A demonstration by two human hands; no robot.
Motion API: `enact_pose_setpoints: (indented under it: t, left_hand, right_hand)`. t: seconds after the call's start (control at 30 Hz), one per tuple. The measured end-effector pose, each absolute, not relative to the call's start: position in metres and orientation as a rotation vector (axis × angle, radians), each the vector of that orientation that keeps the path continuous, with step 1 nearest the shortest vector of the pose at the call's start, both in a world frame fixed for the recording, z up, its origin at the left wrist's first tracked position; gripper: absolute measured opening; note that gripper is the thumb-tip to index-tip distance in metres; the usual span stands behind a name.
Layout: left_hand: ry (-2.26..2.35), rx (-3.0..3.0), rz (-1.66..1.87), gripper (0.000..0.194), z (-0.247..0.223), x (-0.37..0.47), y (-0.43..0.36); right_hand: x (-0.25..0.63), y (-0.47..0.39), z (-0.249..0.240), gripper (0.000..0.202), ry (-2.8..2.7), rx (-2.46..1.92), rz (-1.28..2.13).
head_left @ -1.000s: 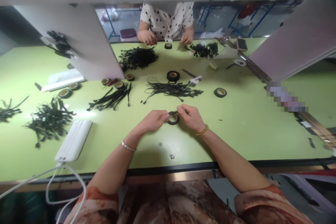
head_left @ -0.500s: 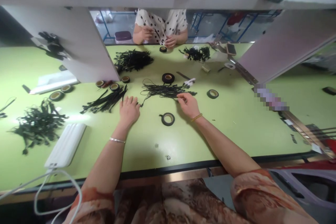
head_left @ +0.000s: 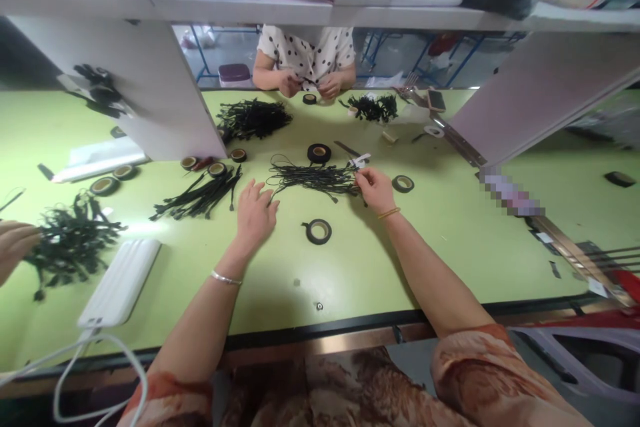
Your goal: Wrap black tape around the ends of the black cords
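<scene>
A loose bundle of thin black cables lies across the middle of the green table. My right hand is at its right end, thumb and fingertips pinched on the cable ends there. At the bundle's left end rests my left hand, fingers spread and nothing visibly gripped; a cable end reaches close to its fingertips. Just behind the bundle sits a roll of black tape. Another black tape roll lies in front, its loose end sticking out to the left.
Left of me are a second pile of black cables, a larger pile and a white power bank with a white cord. A neighbour's hand touches the larger pile. Opposite, a co-worker handles something dark. A shelf crosses overhead.
My right hand has shifted right along the cable ends. My left hand has moved slightly right, its fingers lifting and spreading. Another person's hand has come in at the left edge.
</scene>
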State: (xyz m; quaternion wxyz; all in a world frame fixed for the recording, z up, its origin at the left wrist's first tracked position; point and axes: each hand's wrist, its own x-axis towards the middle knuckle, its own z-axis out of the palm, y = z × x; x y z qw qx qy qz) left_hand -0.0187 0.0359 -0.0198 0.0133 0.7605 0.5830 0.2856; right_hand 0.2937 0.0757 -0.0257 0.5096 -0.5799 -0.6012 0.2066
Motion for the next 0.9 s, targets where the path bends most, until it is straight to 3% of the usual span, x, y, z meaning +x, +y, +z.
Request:
enact_pose_setpoints:
  t: [0.17,0.4,0.7,0.9]
  left_hand:
    - [1.61,2.303,1.021,0.027,-0.014,-0.009,0.03]
    - [1.195,1.908,0.943,0.035,0.013,0.026,-0.001]
    - [0.888,1.445,0.812,0.032,0.012,0.036,-0.009]
    - [0.713,1.094,0.93,0.031,0.009,0.032,-0.002]
  right_hand:
    - [0.279,0.066,-0.001,0.031,-0.88,-1.261,0.953]
    - [0.221,0.013,0.029,0.035,-0.895,-0.999,1.275]
    - [0.203,-0.002,0.02,0.036,-1.098,-0.942,1.235]
    - [0.212,0.002,0.009,0.03,-1.898,-1.046,0.854]
